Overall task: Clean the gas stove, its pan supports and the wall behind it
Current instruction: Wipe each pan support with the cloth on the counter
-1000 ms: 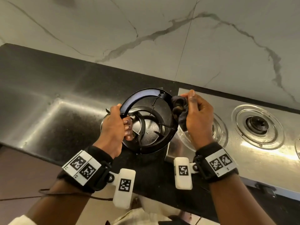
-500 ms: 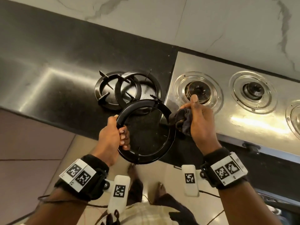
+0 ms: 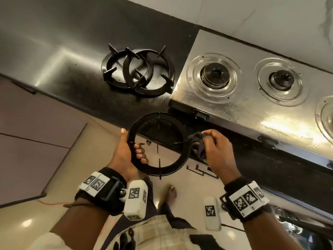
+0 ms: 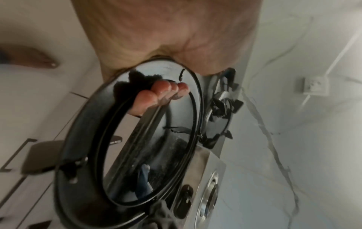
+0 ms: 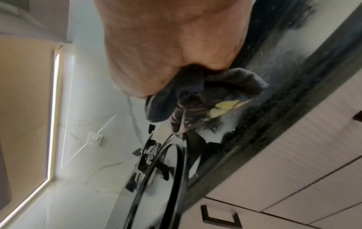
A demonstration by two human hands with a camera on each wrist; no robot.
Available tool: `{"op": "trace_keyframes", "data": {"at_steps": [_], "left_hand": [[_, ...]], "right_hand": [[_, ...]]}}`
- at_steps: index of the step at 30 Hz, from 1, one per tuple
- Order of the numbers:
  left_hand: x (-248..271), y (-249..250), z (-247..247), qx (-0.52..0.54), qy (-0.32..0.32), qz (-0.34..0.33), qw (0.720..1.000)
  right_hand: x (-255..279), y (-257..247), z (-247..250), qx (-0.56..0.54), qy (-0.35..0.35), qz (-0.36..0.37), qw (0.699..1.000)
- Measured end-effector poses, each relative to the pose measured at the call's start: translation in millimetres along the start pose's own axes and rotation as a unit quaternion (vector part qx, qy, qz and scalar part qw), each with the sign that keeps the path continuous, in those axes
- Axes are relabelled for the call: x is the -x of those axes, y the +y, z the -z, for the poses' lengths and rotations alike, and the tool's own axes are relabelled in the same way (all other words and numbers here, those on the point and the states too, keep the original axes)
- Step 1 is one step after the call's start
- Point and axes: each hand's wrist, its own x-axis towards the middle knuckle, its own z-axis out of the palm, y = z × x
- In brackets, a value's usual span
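Note:
My left hand [image 3: 131,150] grips the left rim of a black round pan support [image 3: 167,171], held in the air in front of the counter edge. In the left wrist view the fingers [image 4: 166,89] curl through the pan support ring [image 4: 78,139]. My right hand [image 3: 214,147] pinches a dark cloth [image 3: 196,141] against the ring's right rim; the right wrist view shows the bunched cloth [image 5: 195,93]. Two more black pan supports [image 3: 138,71] lie overlapping on the dark counter [image 3: 54,42]. To their right the steel gas stove [image 3: 243,109] shows bare burners [image 3: 215,73].
The white marble wall [image 3: 261,20] runs behind the stove. Stove knobs [image 3: 200,114] jut from its front face. Below the counter are pale cabinet fronts [image 3: 36,132] and a tiled floor with my bare foot [image 3: 169,193]. A wall socket [image 4: 315,85] sits on the marble.
Both hands have drawn the pan support and cloth back from over the counter to beyond its front edge. The two supports on the counter have come into full view.

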Motion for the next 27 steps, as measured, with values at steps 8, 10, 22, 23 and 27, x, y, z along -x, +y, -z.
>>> {"op": "trace_keyframes", "data": {"at_steps": [8,10,22,23,27], "left_hand": [[-9.3,-20.3,8.7,0.037,0.033,-0.008,0.999],[-10.6,-20.7,8.1,0.044,0.035,-0.012,0.998],[-18.2,-10.2,-5.1,0.058,0.007,-0.015,0.998],[-20.1,-9.6,-4.2,0.057,0.003,-0.012,0.998],[-23.6,-7.9,0.3,0.065,-0.017,-0.001,0.998]], "right_hand": [[-15.8,5.7,-30.0,0.183,0.037,0.267,0.945],[-25.8,-2.4,-42.5,0.249,0.046,0.295,0.921],[-76.5,-55.4,-111.9,0.341,0.036,0.292,0.893],[-75.1,-58.8,-115.6,0.337,0.034,0.298,0.892],[-73.8,-72.2,-123.4,0.297,0.005,0.291,0.909]]}}
